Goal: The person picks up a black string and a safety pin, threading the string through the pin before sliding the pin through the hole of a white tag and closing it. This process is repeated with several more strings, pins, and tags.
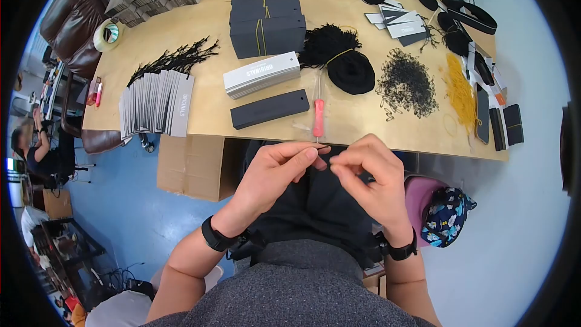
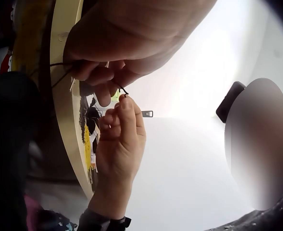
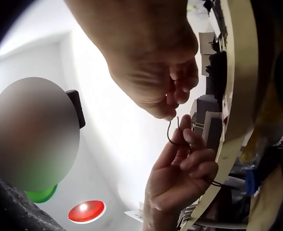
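In the head view my left hand [image 1: 275, 172] holds a thin black cord [image 1: 324, 147] between thumb and fingers, just off the table's front edge. My right hand [image 1: 375, 178] is close beside it, thumb and index finger brought together. From the right wrist, the cord [image 3: 169, 132] bends up out of the left fingers, and its end meets the right fingertips, which pinch it. More cord trails from the other side of the left hand. Just beyond both hands lies a red-handled tool [image 1: 319, 118] with a thin shaft, its point towards me.
Behind the tool lie a black tag stack [image 1: 269, 109], a white tag stack [image 1: 261, 75] and a black cord bundle [image 1: 351, 72]. Fanned tags [image 1: 157, 103] lie left. Small black clips [image 1: 408, 85], yellow bands [image 1: 460, 91] and a phone [image 1: 482, 114] lie right. A cardboard box [image 1: 190, 169] stands below.
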A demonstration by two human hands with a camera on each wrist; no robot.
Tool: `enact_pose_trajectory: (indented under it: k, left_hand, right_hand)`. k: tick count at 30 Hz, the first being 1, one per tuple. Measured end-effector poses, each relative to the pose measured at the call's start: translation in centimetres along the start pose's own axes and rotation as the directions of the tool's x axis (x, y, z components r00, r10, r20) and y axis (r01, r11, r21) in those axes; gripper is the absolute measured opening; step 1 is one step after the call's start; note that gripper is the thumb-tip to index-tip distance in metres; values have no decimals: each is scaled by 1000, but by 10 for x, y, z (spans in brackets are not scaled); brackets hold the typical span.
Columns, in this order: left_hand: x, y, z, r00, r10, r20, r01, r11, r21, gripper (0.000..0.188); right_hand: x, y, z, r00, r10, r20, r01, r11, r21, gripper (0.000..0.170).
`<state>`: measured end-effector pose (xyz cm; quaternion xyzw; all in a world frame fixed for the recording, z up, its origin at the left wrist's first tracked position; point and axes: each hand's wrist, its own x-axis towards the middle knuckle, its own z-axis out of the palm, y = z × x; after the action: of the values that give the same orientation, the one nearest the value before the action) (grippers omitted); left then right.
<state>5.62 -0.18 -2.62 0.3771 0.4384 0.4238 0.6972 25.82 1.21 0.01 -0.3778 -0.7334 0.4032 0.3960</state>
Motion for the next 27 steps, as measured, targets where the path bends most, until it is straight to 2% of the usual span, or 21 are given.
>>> enact_pose_trajectory:
  k: [1, 3, 6, 12, 14, 20, 23, 27]
  left_hand:
    - [-1, -1, 2, 1000, 12, 10, -12, 1000, 12, 25]
    - [-2, -2, 4, 999, 26, 19, -27, 999, 26, 25]
    - [-4, -3, 6, 996, 83, 36, -81, 996, -44, 23]
    - [-6, 0, 7, 999, 48, -13, -47, 996, 81, 19]
    - [-7, 3, 8, 997, 80, -20, -74, 977, 202, 17]
    - [-7, -1, 7, 995, 97, -1, -93, 959, 268, 15]
    - [-8, 0, 12, 993, 112, -41, -97, 958, 270, 15]
    - [-8, -2, 10, 995, 103, -8, -97, 953, 286, 15]
  right_hand:
    - [1, 1, 2, 995, -20, -96, 10, 995, -96, 15]
    - [4, 3, 3, 995, -9, -95, -2, 994, -113, 13]
    - [3, 6, 8, 994, -23, -109, 9, 991, -130, 13]
    - [2, 8, 12, 991, -33, -131, 17, 992, -126, 14]
    - [4, 0, 12, 988, -10, -151, -19, 982, -189, 15]
    - [-2, 14, 11, 993, -90, -81, 72, 976, -204, 14]
    - [-3, 11, 10, 993, -54, -105, 37, 986, -160, 13]
    - [-3, 12, 9, 994, -21, -107, 8, 992, -126, 13]
